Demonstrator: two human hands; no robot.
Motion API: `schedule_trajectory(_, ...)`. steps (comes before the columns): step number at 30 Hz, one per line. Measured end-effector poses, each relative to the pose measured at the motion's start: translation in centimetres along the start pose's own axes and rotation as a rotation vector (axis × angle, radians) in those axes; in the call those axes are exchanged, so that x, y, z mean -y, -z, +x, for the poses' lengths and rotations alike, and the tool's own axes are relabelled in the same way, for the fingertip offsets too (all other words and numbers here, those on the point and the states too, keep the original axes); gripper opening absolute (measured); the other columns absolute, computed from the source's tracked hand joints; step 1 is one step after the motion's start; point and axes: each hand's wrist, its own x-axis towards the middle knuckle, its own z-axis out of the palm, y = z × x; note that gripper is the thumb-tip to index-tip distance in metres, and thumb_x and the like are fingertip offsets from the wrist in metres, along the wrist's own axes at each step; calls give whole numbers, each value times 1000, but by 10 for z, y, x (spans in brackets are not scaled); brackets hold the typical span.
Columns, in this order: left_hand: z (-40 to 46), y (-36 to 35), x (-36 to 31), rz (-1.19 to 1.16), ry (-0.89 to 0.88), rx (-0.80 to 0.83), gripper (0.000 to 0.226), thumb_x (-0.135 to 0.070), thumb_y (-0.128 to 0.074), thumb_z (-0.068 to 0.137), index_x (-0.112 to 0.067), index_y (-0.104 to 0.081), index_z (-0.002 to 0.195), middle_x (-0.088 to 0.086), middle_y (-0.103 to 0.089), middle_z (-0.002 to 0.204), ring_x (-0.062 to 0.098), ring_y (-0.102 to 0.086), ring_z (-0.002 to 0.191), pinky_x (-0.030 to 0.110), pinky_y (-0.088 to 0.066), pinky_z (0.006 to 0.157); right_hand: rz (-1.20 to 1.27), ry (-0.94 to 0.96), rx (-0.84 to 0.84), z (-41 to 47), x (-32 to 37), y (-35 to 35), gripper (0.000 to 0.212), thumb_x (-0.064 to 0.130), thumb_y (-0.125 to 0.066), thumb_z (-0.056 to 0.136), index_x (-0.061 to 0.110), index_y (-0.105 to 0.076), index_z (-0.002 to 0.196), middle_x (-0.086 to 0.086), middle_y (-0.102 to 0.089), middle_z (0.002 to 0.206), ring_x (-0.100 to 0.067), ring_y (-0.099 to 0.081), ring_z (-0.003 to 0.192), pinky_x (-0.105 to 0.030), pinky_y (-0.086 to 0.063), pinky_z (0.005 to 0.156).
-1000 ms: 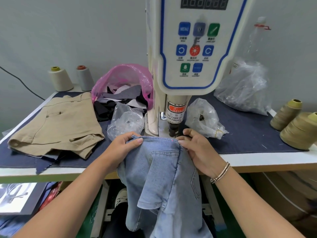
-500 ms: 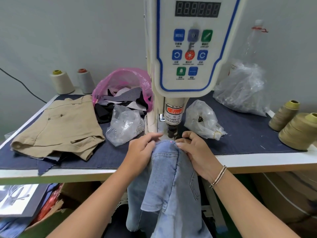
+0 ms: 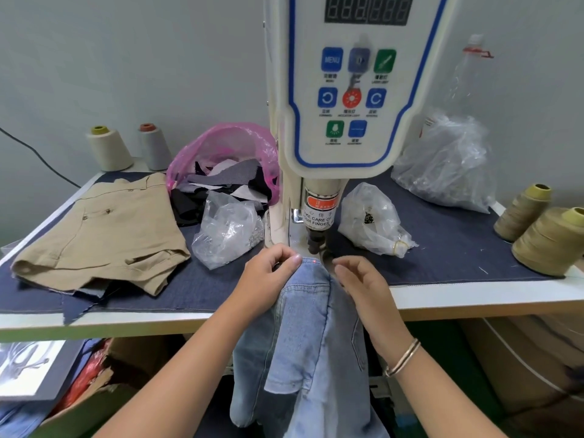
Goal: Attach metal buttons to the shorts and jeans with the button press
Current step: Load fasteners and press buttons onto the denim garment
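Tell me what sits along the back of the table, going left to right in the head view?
Cream spool → grey spool → pink bag → button press → big clear bag → tan spools.

Thread cones (image 3: 551,238), pink scrap bag (image 3: 221,147)
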Motion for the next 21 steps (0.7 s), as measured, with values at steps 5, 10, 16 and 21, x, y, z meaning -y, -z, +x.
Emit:
schedule_trajectory(5, 0, 1, 3, -30, -23, -9, 26, -22, -60, 95, -33, -62, 71, -15, -62, 74, 6, -55, 76, 28, -45, 75, -308, 106, 90, -2, -2, -2, 11, 29, -67, 84, 20, -67, 78, 1, -63, 82, -2, -56, 74, -13, -42, 67)
schedule_trajectory(10, -1, 1, 2, -44, -46, -27, 22, -21, -59, 95, -29, -62, 75, -13, -63, 74, 6, -57, 75, 29, -47, 76, -204, 80, 104, 0, -4, -3, 12, 20, -68, 86, 9, -67, 81, -2, -67, 78, -6, -59, 74, -18, -48, 68)
schedule_trajectory(16, -5, 4, 1, -121, -16, -21, 17, -21, -58, 95, -18, -62, 79, 18, -65, 83, 16, -57, 77, 42, -48, 78, -236, 145, 33, -1, -8, -9, 19, 24, -71, 82, 10, -60, 74, -1, -62, 71, -3, -54, 66, -18, -45, 63)
schedule_trajectory(21, -1, 6, -1, -50, 43, 0, 23, -27, -58, 95, -17, -59, 75, -1, -57, 71, 8, -50, 70, 28, -42, 71, -235, 135, 27, 1, -11, -8, 16, 26, -71, 82, 14, -62, 76, 3, -63, 72, -4, -56, 68, -17, -47, 64)
